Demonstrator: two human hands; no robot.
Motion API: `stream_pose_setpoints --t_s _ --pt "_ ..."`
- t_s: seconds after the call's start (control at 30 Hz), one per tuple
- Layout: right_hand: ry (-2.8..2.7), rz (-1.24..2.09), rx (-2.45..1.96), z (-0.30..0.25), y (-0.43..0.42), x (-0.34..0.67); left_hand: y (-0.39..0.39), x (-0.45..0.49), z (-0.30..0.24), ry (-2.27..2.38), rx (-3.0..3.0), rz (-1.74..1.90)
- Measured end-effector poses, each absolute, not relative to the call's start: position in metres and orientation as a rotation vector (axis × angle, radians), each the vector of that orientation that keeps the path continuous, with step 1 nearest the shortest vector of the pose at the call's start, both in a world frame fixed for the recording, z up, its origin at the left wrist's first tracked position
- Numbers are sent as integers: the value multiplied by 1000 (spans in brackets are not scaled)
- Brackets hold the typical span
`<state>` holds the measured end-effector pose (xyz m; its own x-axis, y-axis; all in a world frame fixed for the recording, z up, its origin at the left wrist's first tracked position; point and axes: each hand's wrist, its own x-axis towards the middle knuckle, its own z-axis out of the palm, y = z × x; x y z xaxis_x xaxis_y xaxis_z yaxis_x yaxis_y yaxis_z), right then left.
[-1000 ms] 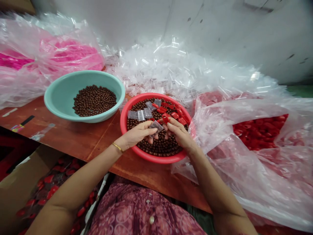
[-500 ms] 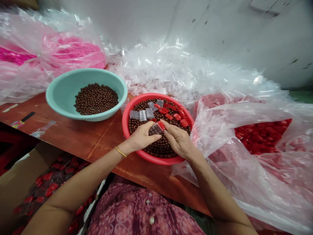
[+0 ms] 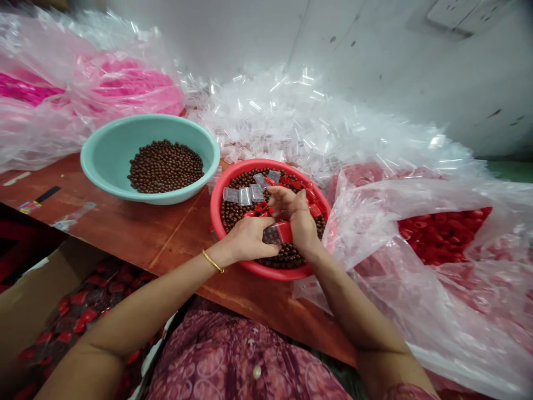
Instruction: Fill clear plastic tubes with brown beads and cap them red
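Note:
In the head view my left hand [image 3: 249,239] is closed around a small clear plastic container [image 3: 272,234] full of brown balls, a red cap [image 3: 285,231] on its right end. My right hand [image 3: 303,222] has its palm against that cap, its fingers stretched out and bent forward. Both hands are over a red basin [image 3: 215,208] of brown balls [image 3: 233,214]. On those balls lie several clear empty containers [image 3: 245,195] at the far left and loose red caps [image 3: 314,210] toward the right.
A turquoise basin [image 3: 100,158] with brown balls stands to the left. Clear containers [image 3: 291,111] are heaped along the wall. An open plastic bag of red caps [image 3: 441,236] lies right, bagged pink pieces [image 3: 129,83] back left. Below the table edge, a cardboard box [image 3: 37,300] holds filled containers.
The container has come lower and closer to me. My right hand has gone from pinching the red cap with its fingers to pressing its palm against it, fingers extended.

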<state>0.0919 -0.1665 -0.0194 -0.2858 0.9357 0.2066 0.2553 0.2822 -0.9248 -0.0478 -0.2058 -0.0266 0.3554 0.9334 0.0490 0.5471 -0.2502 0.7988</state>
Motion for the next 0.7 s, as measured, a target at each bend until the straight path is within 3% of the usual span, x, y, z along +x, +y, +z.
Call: stream_pose_setpoints --t_s 0.1,0.27,0.4,0.47,0.57,0.63,0.7 --pt "-1774 1252 -1090 -19 -167 80 -208 -50 -26 1289 2033 635" --pt "-1871 1268 -1094 -15 -174 77 -212 -48 -26 1364 2212 569" --pt "-1737 1445 -1125 -19 -167 85 -227 -48 -24 1448 2301 684" --pt "-1783 1263 -1167 -23 -157 99 -245 -61 -24 1533 2289 838" --pt "-2093 605 -1272 -28 -142 124 -282 -108 -32 1872 2182 975" --pt "-2347 250 -1243 -29 -136 136 -310 -152 -44 2271 2012 779" --pt "-2582 37 -1160 -27 -134 138 -333 -197 -57 2502 1829 293"
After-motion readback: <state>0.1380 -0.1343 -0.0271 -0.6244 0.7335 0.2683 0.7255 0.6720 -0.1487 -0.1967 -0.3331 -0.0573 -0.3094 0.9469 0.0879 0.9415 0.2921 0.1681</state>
